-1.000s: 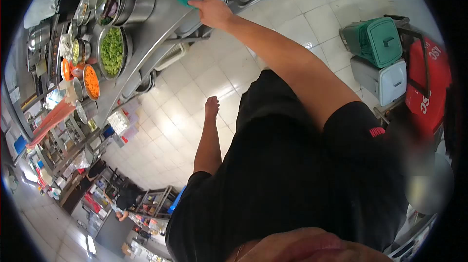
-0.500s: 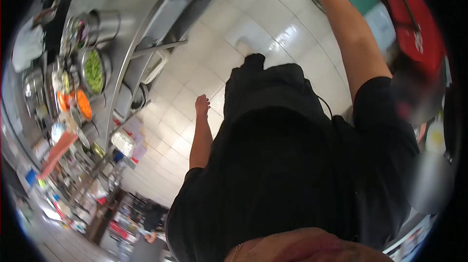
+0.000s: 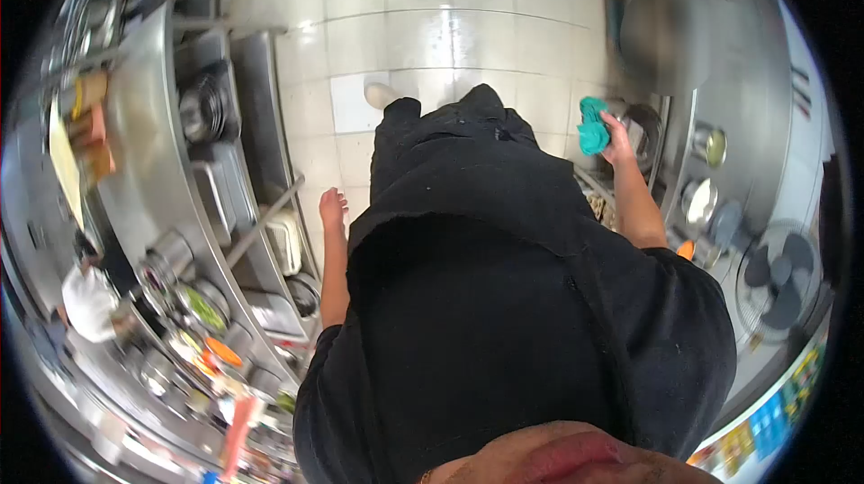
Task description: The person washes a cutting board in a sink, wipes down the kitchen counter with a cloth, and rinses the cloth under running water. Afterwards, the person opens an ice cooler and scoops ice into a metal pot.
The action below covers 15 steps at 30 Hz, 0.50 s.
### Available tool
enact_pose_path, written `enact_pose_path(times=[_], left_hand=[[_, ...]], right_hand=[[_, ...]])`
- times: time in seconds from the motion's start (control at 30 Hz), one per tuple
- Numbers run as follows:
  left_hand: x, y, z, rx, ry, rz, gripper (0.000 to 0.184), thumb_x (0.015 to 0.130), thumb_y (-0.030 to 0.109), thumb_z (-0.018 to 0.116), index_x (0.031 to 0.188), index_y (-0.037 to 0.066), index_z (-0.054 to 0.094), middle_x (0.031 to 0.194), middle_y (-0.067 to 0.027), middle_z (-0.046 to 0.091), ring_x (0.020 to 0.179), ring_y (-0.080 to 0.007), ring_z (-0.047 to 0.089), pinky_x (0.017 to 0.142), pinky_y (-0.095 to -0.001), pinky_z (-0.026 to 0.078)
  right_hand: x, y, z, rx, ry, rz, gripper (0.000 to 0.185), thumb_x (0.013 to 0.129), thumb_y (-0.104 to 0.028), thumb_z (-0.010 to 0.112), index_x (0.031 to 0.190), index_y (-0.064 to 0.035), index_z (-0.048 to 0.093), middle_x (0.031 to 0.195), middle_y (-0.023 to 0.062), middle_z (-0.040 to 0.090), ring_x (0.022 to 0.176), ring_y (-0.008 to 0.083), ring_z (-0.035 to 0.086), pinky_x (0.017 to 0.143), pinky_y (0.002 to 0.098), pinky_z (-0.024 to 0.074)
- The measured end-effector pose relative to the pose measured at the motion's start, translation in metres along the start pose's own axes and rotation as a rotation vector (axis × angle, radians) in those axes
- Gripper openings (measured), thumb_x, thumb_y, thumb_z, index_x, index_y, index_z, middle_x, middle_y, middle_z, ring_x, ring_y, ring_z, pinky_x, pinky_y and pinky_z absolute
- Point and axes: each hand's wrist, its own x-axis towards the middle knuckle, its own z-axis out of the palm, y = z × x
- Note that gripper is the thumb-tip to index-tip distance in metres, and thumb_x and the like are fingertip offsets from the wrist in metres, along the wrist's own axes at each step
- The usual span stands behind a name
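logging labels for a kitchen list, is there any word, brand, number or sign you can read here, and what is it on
No text can be read in this view.
Colourful strip, lower right: any print is too small and blurred.
Fan: no readable brand.
Cloth in the right hand: no lettering seen.
Black shirt: no lettering seen.

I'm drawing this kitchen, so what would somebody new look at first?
Probably the bright blue-green cloth in the person's right hand, on the right side of the picture. The black clothes, filling the middle, would likely catch the eye too. After that, perhaps the round grey fan near the right edge.
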Motion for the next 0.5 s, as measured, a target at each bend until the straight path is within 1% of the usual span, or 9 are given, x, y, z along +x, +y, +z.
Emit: enact_pose_path(times=[0.03, 0.07, 0.1, 0.2, 0.27, 0.3, 0.37, 0.4, 0.5], left_hand=[[-0.001, 0.047, 0.01, -0.057, 0.038, -0.175, 0.023, 0.095, 0.03, 0.052, 0.101, 0.009, 0.056, 0.077, -0.0024, 0.056, 0.061, -0.0113, 0.052, 0.051, -0.0283, 0.043], [0.003, 0.076, 0.019, -0.036, 0.007, -0.128, 0.023, 0.095, 0.031, 0.052, 0.101, 0.009, 0.056, 0.078, -0.0026, 0.056, 0.062, -0.0115, 0.053, 0.051, -0.0284, 0.043], [0.007, 0.097, 0.026, -0.018, -0.02, -0.083, 0.023, 0.095, 0.031, 0.052, 0.101, 0.009, 0.056, 0.078, -0.0028, 0.057, 0.063, -0.0117, 0.054, 0.052, -0.0285, 0.044], [0.046, 0.144, 0.045, 0.159, -0.136, 0.12, 0.028, 0.096, 0.033, 0.052, 0.1, 0.006, 0.059, 0.084, -0.0042, 0.062, 0.069, -0.0132, 0.058, 0.056, -0.0286, 0.047], [0.062, 0.186, 0.063, 0.159, -0.203, 0.158, 0.025, 0.097, 0.031, 0.053, 0.1, 0.007, 0.058, 0.08, -0.0035, 0.059, 0.067, -0.0119, 0.056, 0.054, -0.0265, 0.046], [0.089, 0.19, 0.066, 0.135, -0.245, 0.147, 0.024, 0.097, 0.03, 0.052, 0.1, 0.007, 0.057, 0.078, -0.0028, 0.058, 0.066, -0.0114, 0.055, 0.053, -0.0263, 0.045], [0.115, 0.219, 0.08, 0.116, -0.247, 0.122, 0.022, 0.097, 0.029, 0.052, 0.102, 0.008, 0.057, 0.08, -0.0025, 0.057, 0.066, -0.0122, 0.054, 0.054, -0.0267, 0.044], [0.1, 0.251, 0.092, 0.147, -0.186, 0.11, 0.022, 0.096, 0.029, 0.051, 0.104, 0.01, 0.057, 0.081, -0.0026, 0.057, 0.066, -0.0127, 0.053, 0.054, -0.027, 0.043], [0.145, 0.275, 0.107, 0.015, -0.28, 0.119, 0.02, 0.095, 0.029, 0.051, 0.099, 0.011, 0.056, 0.08, -0.0018, 0.055, 0.065, -0.0125, 0.052, 0.055, -0.0292, 0.042]], right_hand=[[0.003, 0.002, -0.007, 0.007, -0.079, -0.019, 0.035, 0.088, -0.024, 0.064, 0.115, -0.0029, 0.058, 0.1, 0.0098, 0.066, 0.087, 0.0248, 0.067, 0.078, 0.0399, 0.0557], [0.019, 0.001, -0.015, -0.007, -0.171, -0.022, 0.035, 0.085, -0.019, 0.067, 0.115, -0.004, 0.058, 0.102, 0.0081, 0.064, 0.091, 0.0244, 0.065, 0.082, 0.0411, 0.0538], [0.025, 0.0, 0.0, 0.041, -0.077, -0.087, 0.031, 0.083, -0.015, 0.067, 0.112, -0.0051, 0.059, 0.099, 0.0071, 0.065, 0.089, 0.0247, 0.065, 0.083, 0.0415, 0.0536], [0.054, -0.018, 0.049, 0.187, -0.141, -0.13, 0.033, 0.079, -0.014, 0.071, 0.109, -0.0082, 0.061, 0.097, 0.0058, 0.065, 0.087, 0.0238, 0.065, 0.084, 0.0439, 0.054], [0.051, -0.043, 0.095, 0.204, -0.134, -0.282, 0.033, 0.081, -0.023, 0.073, 0.109, -0.0096, 0.061, 0.091, 0.0064, 0.063, 0.081, 0.0252, 0.066, 0.076, 0.0457, 0.0573], [0.039, -0.06, 0.116, 0.175, -0.124, -0.233, 0.033, 0.085, -0.028, 0.07, 0.112, -0.0113, 0.061, 0.09, 0.0047, 0.063, 0.076, 0.024, 0.065, 0.07, 0.0464, 0.0583], [0.037, -0.086, 0.136, 0.135, -0.028, -0.23, 0.036, 0.087, -0.033, 0.067, 0.117, -0.0145, 0.06, 0.092, 0.0036, 0.063, 0.07, 0.0241, 0.064, 0.065, 0.0497, 0.0578], [0.036, -0.1, 0.138, 0.135, -0.011, -0.274, 0.035, 0.087, -0.031, 0.067, 0.117, -0.0138, 0.06, 0.092, 0.0034, 0.063, 0.073, 0.0232, 0.064, 0.066, 0.0479, 0.0576], [0.044, -0.132, 0.132, 0.219, 0.075, -0.422, 0.032, 0.087, -0.021, 0.068, 0.116, -0.0091, 0.06, 0.095, 0.0036, 0.064, 0.079, 0.0193, 0.063, 0.071, 0.0404, 0.0559]])
